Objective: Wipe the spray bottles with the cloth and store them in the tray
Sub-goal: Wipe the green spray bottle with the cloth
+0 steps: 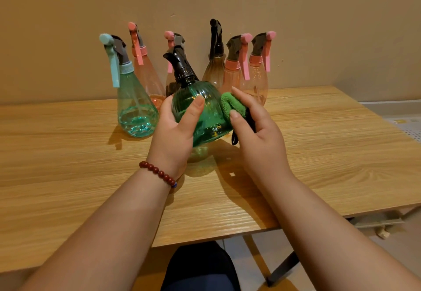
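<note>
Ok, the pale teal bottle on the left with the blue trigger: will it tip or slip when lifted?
Probably light: the teal bottle looks see-through and near empty. Its wide base on the table should resist tipping, unless nudged at the tall trigger head. The smooth tapering wall might slide through a loose grip.

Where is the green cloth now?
Centre of the head view: the cloth is bunched in the right hand, against the green bottle the left hand holds.

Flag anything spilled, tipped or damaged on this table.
Nothing looks spilled or broken. The standing bottles are upright; only the green bottle tilts, gripped by the left hand while the right hand presses the cloth on it. No tray shows.
</note>
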Tool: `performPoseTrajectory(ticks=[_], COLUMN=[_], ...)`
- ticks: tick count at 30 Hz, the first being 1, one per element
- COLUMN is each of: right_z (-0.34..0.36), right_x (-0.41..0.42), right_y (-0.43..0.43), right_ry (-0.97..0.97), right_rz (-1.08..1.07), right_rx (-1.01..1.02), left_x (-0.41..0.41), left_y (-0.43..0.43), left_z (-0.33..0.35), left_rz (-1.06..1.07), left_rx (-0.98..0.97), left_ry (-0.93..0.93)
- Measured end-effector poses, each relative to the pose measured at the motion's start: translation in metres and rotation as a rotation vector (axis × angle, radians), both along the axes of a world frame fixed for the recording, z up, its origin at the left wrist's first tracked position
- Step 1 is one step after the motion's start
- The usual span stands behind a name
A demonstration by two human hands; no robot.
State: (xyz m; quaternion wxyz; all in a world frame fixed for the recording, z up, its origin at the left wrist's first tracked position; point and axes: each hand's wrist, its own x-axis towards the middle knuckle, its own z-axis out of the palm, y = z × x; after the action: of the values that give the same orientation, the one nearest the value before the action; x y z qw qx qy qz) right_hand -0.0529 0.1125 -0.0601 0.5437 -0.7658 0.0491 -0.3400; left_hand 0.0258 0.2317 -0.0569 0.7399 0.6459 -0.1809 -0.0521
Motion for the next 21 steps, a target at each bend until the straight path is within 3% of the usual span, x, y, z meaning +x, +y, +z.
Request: performPoseTrajectory(ticks=[5, 14, 21], right_z=[-0.01, -0.015, -0.013], right_x=[-0.001, -0.004, -0.009], right_y=[-0.01, -0.018, -0.013], right_ry=[-0.017, 0.053, 0.049], right_rz=[-0.069, -0.189, -0.142], right_rx=[0.129, -0.085, -0.006], left_x=[0.005, 0.009, -0.001], left_y=[0.003, 0.004, 0.004], left_z=[-0.008, -0.012, -0.008], left_rz=[0.099, 0.198, 0.175], left_rx=[0.179, 0.415, 0.472], left_ry=[-0.092, -0.147, -0.154])
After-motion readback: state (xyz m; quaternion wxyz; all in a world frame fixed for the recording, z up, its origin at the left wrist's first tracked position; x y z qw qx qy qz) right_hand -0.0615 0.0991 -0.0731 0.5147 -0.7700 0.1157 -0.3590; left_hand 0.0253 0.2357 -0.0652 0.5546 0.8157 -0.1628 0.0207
